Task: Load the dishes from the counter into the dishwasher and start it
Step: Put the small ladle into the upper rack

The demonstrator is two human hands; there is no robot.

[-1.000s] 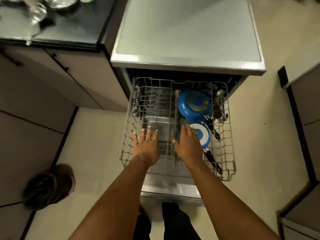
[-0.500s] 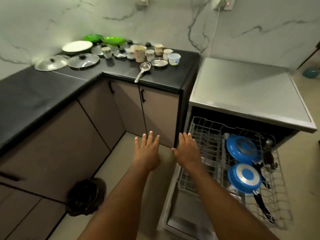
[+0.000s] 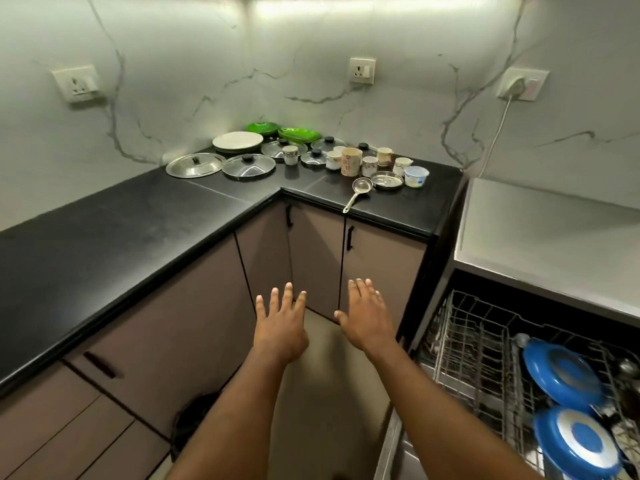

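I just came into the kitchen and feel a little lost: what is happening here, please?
A person is loading the dishwasher. The left hand and the right hand are open and empty, held out before the cabinets. Two blue pans stand in the pulled-out rack. Lids, plates, cups and a strainer wait on the black counter.

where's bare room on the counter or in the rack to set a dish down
Bare: the black counter this side of the steel lids; the rack left of the blue pans. Crowded: the back corner, among the cups.
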